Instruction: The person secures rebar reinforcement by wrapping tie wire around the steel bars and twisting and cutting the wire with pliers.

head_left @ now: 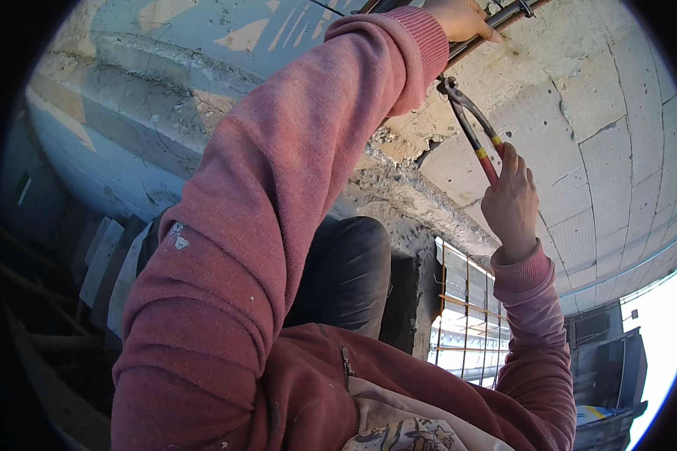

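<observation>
At the top edge, my left hand (462,20) lies over a pair of dark steel bars (502,20), with its fingers wrapped on them and part of the hand cut off by the frame. My right hand (510,203) holds end-cutting pincers (474,121) by their red and yellow grips. The pincers point up and left, their handles a little apart. Their jaws meet a thin dark wire (441,79) just below the bars; whether they bite on it is too small to tell. Another wire tie (526,8) loops round the bars farther right.
A block wall (592,146) with cracked joints rises on the right. Broken mortar (395,146) runs along its foot. A rusty bar grid (467,310) fills an opening beside my bent knee (344,270). Boards (104,253) lie in shadow at left.
</observation>
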`<state>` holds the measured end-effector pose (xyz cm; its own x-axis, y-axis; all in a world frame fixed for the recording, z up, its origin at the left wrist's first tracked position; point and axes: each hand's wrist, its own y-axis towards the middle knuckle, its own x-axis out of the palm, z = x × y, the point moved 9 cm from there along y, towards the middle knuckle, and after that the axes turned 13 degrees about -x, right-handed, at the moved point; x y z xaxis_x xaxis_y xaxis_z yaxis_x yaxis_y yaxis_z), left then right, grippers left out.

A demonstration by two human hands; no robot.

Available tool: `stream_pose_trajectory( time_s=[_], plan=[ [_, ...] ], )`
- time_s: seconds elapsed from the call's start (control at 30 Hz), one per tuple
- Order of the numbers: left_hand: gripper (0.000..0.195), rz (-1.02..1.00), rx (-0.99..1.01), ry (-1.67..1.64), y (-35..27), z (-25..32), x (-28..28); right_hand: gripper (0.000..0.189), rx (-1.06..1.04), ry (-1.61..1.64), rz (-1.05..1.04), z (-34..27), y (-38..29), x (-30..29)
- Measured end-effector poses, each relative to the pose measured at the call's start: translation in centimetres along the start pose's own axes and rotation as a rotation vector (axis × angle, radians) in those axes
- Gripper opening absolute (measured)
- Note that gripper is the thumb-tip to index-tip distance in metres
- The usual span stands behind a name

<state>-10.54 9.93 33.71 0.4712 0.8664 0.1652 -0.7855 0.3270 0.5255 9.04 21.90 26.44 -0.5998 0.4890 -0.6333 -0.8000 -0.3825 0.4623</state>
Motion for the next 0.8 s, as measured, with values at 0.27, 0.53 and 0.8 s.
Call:
stream_pose_trajectory(
  time_s=[0.27, 0.53, 0.8],
  plan=[
    [0.030, -0.026, 0.035, 0.133, 1.0, -0.5, -0.2, 0.046, 0.534, 2.167, -0.564, -4.7, -3.4, 8.4],
    [0.014, 0.373, 0.242, 0.169, -9.4, -3.7, -4.2, 0.046, 0.462, 2.837, 0.008, -13.9, -1.1, 11.0],
    [0.040, -0.464, -0.728, -0.439, -14.4, -16.0, 4.5, 0.045, 0.439, 2.703, 0.138, -13.8, -0.2, 11.1]
  ],
)
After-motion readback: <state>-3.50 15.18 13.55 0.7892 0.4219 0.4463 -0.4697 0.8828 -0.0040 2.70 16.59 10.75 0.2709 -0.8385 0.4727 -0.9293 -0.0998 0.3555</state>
